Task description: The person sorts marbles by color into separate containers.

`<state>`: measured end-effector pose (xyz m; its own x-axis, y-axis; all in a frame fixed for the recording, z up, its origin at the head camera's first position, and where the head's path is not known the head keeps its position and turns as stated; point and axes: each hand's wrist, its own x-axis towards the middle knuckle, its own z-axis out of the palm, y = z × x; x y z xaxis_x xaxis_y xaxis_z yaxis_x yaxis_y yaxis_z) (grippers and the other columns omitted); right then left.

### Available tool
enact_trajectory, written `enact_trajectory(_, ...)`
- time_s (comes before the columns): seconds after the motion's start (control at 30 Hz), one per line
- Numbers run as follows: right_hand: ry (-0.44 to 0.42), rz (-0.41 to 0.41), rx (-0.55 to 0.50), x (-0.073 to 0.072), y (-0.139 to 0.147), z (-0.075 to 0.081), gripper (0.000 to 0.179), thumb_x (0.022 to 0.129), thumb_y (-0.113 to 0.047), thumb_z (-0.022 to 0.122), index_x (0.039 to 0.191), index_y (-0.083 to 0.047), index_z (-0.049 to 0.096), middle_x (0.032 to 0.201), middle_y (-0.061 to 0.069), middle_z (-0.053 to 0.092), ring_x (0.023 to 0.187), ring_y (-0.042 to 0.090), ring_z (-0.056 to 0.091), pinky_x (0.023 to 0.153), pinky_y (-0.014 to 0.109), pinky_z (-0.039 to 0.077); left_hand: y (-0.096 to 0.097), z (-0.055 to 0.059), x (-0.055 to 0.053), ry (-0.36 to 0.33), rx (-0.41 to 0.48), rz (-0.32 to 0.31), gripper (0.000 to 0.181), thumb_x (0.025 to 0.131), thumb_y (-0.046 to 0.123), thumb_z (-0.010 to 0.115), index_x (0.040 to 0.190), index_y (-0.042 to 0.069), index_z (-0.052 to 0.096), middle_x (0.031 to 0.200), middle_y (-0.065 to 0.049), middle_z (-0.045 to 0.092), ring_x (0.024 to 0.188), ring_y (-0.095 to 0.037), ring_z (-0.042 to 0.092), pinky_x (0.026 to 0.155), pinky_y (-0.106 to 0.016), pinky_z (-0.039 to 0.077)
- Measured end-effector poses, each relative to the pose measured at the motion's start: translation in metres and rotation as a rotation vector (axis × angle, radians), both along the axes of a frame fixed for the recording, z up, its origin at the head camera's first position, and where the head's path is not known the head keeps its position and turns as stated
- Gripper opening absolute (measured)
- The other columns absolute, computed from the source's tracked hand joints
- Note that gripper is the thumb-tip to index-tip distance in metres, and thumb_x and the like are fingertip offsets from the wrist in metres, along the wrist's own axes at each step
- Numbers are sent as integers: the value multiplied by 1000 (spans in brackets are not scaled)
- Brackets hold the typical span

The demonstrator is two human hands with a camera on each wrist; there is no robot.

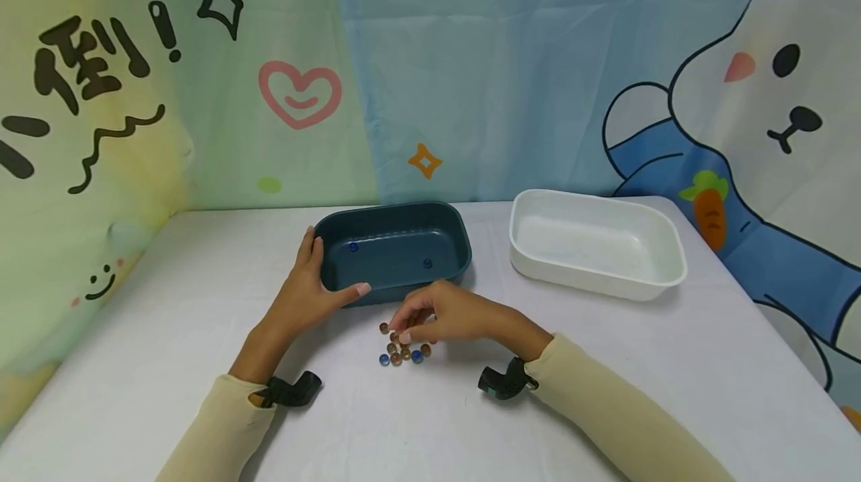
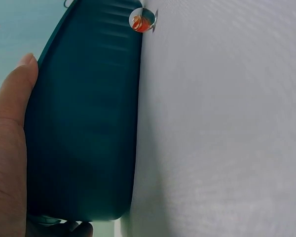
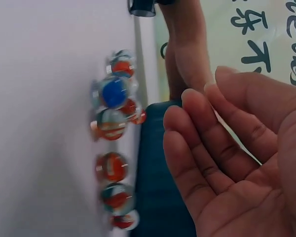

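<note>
My left hand (image 1: 306, 291) holds the left end of a dark teal plastic bin (image 1: 397, 294), its thumb (image 2: 10, 98) at the near rim and its fingers round the left side. Two blue marbles, a left one (image 1: 353, 246) and a right one (image 1: 427, 263), lie inside the bin. In front of it on the table is a cluster of glass marbles (image 1: 406, 354), amber-looking and blue. Just above these hovers my right hand (image 1: 451, 311), fingers loosely bent. The right wrist view shows no marble between its fingertips (image 3: 175, 118); the marbles sit beside them.
A white plastic bin (image 1: 599, 280) stands at the back right of the white-covered table (image 1: 377, 430). Behind the table hangs a printed cloth (image 1: 471, 78). Each wrist wears a black camera mount, one on the left (image 1: 296, 390) and one on the right (image 1: 503, 381).
</note>
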<state>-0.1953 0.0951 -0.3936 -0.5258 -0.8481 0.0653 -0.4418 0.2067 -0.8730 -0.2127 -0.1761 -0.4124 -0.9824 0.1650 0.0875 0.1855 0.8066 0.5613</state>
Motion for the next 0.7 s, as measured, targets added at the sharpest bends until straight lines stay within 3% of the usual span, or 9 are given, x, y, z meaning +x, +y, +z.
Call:
enact_trajectory(0.47, -36, 6, 42, 7, 1, -11, 13, 89, -5, 70, 102, -3, 74, 99, -5, 67, 87, 6, 62, 80, 29, 53, 1, 0, 0, -4, 5, -1, 125, 74, 72, 67, 154, 0, 6, 162, -9, -8, 144, -38, 14, 107, -59, 27)
enact_trajectory(0.7, -30, 14, 61, 6, 1, -15, 15, 87, -2, 72, 101, -5, 75, 97, -6, 68, 84, 7, 61, 75, 27, 53, 0, 0, 0, -1, 12, 0, 124, 74, 72, 67, 155, 1, 6, 162, -3, -11, 145, -37, 13, 108, -59, 27)
